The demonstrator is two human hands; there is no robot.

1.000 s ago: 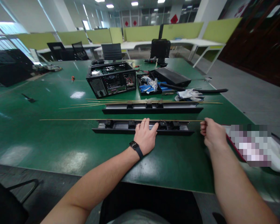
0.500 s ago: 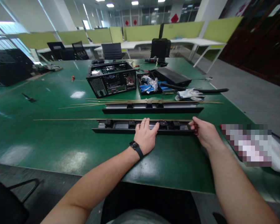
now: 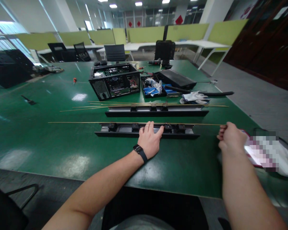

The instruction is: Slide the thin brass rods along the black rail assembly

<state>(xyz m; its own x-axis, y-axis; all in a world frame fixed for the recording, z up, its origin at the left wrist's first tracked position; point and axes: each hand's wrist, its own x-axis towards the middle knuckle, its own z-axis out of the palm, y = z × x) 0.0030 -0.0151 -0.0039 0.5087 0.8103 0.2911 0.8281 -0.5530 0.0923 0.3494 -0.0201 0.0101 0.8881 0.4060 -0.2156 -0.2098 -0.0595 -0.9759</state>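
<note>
A long black channel (image 3: 124, 134) with black blocks inside lies crosswise on the green table in front of me. My left hand (image 3: 150, 139) rests across its middle, fingers stretched to the far edge and thumb spread to the right. Along that far edge runs a thin gold-coloured rod (image 3: 74, 122), reaching well past both ends of the channel. Off to the right, my right hand (image 3: 230, 137) has its fingers closed on the rod's right end. Behind lies a second black channel (image 3: 156, 114), with several similar thin rods (image 3: 96, 107) along its back.
An open computer case (image 3: 115, 84) stands behind the channels. To its right are a tray with gloves (image 3: 155, 88), a flat black box (image 3: 176, 78), a black tube (image 3: 218, 93) and white gloves (image 3: 194, 97). A brush (image 3: 28, 100) lies left; a pale bag (image 3: 284, 156) lies right.
My right hand has moved right, away from the channel's end, with the rod in its fingers. The rod's left end has slid right. My left hand has stayed in place.
</note>
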